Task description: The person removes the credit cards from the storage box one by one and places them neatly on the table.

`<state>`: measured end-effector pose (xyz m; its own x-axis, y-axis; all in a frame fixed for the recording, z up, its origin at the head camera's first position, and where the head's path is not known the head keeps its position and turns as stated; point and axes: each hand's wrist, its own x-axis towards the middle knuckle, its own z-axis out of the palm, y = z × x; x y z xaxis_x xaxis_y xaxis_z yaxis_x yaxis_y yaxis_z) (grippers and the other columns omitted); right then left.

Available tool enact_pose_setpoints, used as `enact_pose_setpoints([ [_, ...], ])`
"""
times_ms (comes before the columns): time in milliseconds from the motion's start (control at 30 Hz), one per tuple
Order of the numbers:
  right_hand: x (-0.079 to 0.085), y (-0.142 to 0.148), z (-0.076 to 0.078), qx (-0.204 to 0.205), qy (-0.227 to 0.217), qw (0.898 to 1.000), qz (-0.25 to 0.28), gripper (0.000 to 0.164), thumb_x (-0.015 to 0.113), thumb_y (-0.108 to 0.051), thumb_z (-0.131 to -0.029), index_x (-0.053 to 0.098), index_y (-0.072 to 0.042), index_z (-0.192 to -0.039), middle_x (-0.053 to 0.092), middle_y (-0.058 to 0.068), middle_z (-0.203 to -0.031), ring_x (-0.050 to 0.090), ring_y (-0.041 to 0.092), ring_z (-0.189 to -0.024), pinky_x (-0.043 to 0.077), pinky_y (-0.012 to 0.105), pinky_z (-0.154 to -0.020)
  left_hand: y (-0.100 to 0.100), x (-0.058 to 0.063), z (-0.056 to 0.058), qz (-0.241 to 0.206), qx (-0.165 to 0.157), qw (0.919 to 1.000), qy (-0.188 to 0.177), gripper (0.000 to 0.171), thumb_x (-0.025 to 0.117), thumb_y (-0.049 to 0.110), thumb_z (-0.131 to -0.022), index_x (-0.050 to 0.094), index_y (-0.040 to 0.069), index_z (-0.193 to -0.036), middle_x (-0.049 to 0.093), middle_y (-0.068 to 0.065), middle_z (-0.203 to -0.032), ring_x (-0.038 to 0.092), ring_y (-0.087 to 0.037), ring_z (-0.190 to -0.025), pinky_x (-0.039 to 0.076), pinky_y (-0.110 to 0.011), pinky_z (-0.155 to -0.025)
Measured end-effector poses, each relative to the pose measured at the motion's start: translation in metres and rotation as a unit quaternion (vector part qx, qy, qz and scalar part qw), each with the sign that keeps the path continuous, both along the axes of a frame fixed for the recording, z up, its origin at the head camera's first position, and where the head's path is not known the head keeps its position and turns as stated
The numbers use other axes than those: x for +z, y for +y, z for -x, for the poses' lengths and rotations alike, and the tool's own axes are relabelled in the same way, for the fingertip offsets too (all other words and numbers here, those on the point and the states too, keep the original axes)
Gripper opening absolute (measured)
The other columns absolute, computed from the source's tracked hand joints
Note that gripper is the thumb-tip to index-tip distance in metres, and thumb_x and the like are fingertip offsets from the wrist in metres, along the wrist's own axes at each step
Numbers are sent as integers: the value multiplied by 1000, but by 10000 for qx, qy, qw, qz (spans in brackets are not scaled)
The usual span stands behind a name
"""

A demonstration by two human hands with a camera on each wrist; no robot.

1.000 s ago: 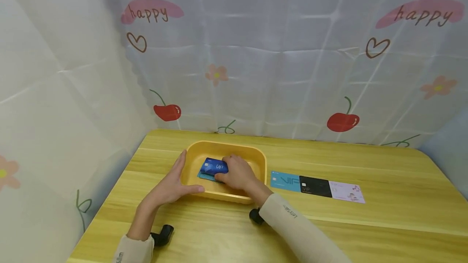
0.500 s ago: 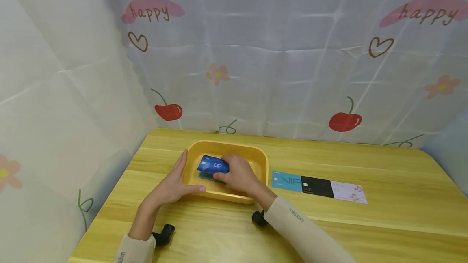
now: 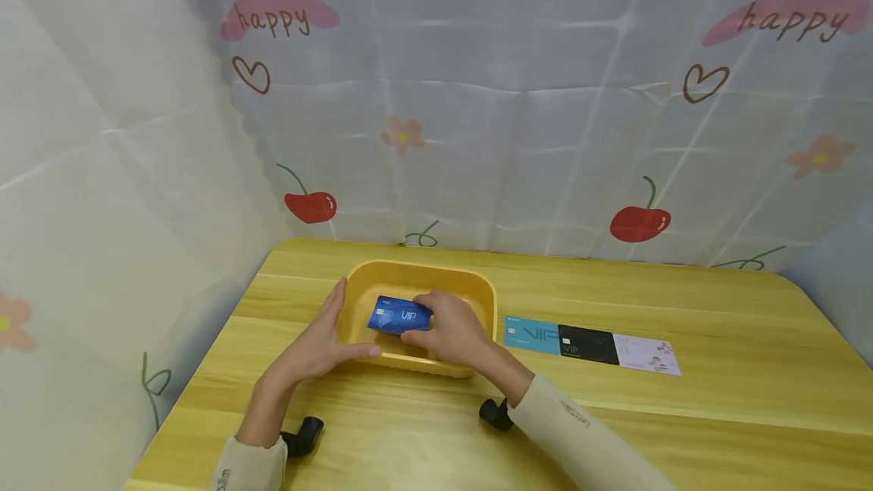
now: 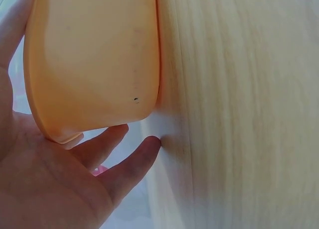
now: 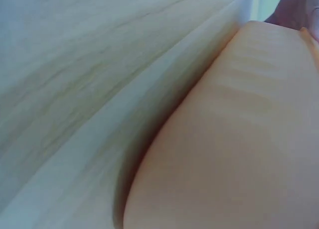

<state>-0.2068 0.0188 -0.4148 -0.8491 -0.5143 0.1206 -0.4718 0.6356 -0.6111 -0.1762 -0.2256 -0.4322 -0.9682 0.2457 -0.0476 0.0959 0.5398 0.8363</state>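
Pinched 1 blue rect. card [image 3: 395, 317] w/ R hand [image 3: 455, 330]; touched 1 yellow plastic tub [image 3: 426, 274] w/ spread L hand [image 3: 315, 347]; showed 3 flat cards [image 3: 589, 344] alongside (teal, black, pink).

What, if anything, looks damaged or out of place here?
A small dark speck stands out against the pale side of the tray in the left wrist view. I can't tell whether it's dirt or damage. Nothing looks spilled.
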Motion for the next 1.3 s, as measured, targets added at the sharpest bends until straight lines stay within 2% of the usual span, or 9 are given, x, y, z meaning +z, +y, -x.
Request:
enact_pose_setpoints([
  [233, 6, 12, -9, 69, 205, 9997, 60, 55, 79, -31, -85, 63, 1, -127, 66, 11, -112, 60, 22, -91, 50, 35, -77, 0, -2, 0, -19, 32, 10000, 40, 124, 83, 36, -80, -9, 5, -157, -8, -15, -163, 0, -38, -148, 9, -62, -113],
  [433, 8, 30, -20, 104, 447, 9988, 168, 58, 80, -27, -85, 61, 3, -130, 65, 13, -117, 62, 25, -101, 53, 38, -80, 0, -3, 0, -96, 28, 9999, 38, 124, 83, 34, -79, -9, 5, -157, -7, -15, -163, 1, -38, -148, 10, -62, -113],
  [567, 10, 41, -25, 52, 535, 9983, 242, 58, 79, -28, -85, 61, 2, -131, 65, 12, -119, 62, 23, -99, 54, 35, -77, 1, -2, 0, -78, 22, 9999, 79, 125, 84, 35, -79, -9, 6, -157, -7, -15, -163, 0, -37, -148, 10, -62, -113],
  [800, 11, 55, -30, -62, 310, 9991, 286, 59, 79, -30, -86, 60, 1, -132, 64, 8, -115, 59, 15, -89, 50, 29, -70, 0, -3, 1, 0, 32, 9999, 95, 125, 84, 36, -79, -9, 5, -157, -7, -15, -164, 0, -36, -148, 10, -61, -114],
  [1033, 13, 64, -39, -226, 154, 9992, 301, 59, 80, -28, -85, 60, 1, -132, 64, 6, -115, 59, 15, -91, 52, 31, -75, -1, -1, 0, 28, 54, 10000, 30, 124, 83, 36, -79, -9, 6, -157, -7, -16, -163, 0, -39, -148, 9, -63, -113],
  [1233, 15, 73, -42, -213, -2, 9983, 544, 59, 80, -29, -85, 60, 2, -132, 64, 6, -113, 55, 15, -84, 49, 26, -68, -1, -1, 0, -21, 82, 10000, 10, 124, 84, 36, -79, -8, 6, -157, -7, -14, -164, 0, -37, -148, 9, -62, -113],
  [1300, 16, 77, -44, -173, -38, 9977, 658, 59, 79, -31, -86, 60, 2, -131, 63, 5, -112, 55, 15, -85, 51, 28, -68, -1, -1, 0, -6, 64, 10000, -6, 124, 83, 36, -79, -9, 6, -157, -7, -15, -164, 0, -37, -148, 9, -63, -113],
])
